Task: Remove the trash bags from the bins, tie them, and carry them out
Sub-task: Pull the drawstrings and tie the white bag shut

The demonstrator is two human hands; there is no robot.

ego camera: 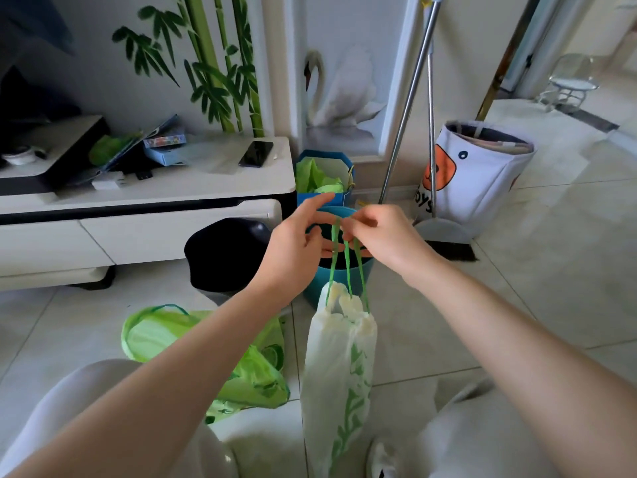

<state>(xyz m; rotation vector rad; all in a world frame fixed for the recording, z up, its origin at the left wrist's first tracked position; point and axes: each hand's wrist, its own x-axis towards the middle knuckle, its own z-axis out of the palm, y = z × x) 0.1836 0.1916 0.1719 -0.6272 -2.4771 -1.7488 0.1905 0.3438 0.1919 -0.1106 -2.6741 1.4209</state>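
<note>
Pale glossy floor tiles [537, 270] run through the room to a far doorway on the right, and the far wall carries painted bamboo [213, 63] and a swan [331, 91]. On the left we see a low white surface [193, 181] with drawers below it; a dark phone [255, 153] lies on its right end, with a blue box [165, 153] and some clutter further left. Just right of it stands a blue gift bag [324, 174] stuffed with green tissue. A broom and dustpan [444, 232] lean against the wall, and a white fabric toy bin [482, 174] with an orange beak print stands beside them.

Near the middle we hold up a white trash bag [339, 374] printed with green leaves, hanging by its green drawstrings [348, 270] in front of a teal bin [344, 270]. The left hand [296, 250] has its forefinger stretched out while its thumb and lower fingers seem to catch one string; the view there is poor. The right hand [379, 236] pinches the strings at the top, fingers curled, and the two hands nearly touch. A dark bin [224, 253] stands left of the teal one. On the near floor, left of the hanging bag, lies a green trash bag [255, 374], slumped and partly under our left forearm.
</note>
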